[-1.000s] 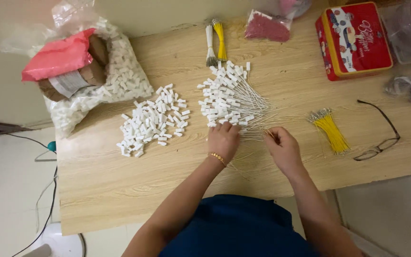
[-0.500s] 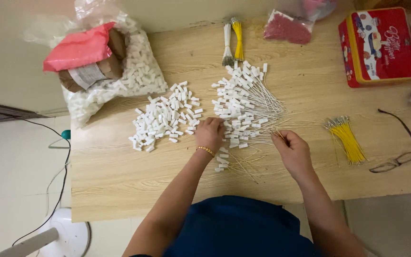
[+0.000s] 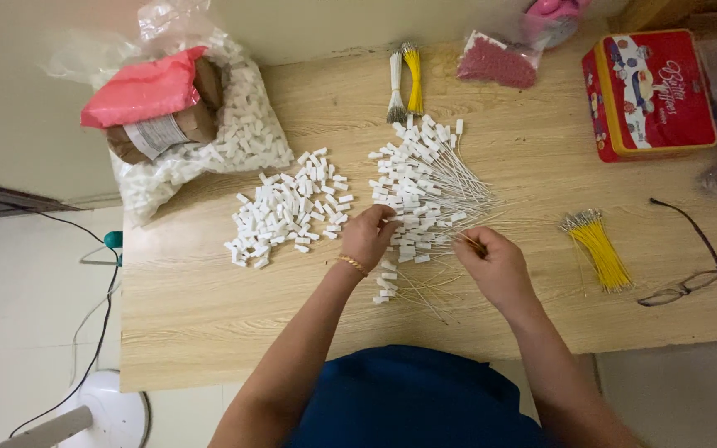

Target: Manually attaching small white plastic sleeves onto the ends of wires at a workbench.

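Observation:
My left hand [image 3: 368,236], with a gold bracelet at the wrist, rests its fingertips on the near edge of a heap of white plastic blocks fitted with thin wires [image 3: 421,184]. My right hand [image 3: 495,264] pinches the thin wire ends at the heap's right side. A second pile of loose white blocks without wires [image 3: 285,206] lies to the left of my left hand. All of it sits on a light wooden table [image 3: 209,307].
A clear bag of white blocks [image 3: 242,133] with a pink parcel on top stands back left. A yellow wire bundle [image 3: 597,247], glasses [image 3: 684,255], a red tin [image 3: 651,91], a pink bead bag [image 3: 495,60] and white and yellow bundles [image 3: 404,79] lie around.
The view has shifted, so the table's things sit more to the right. My hands stay at the wired heap; the left has crept forward onto its near edge.

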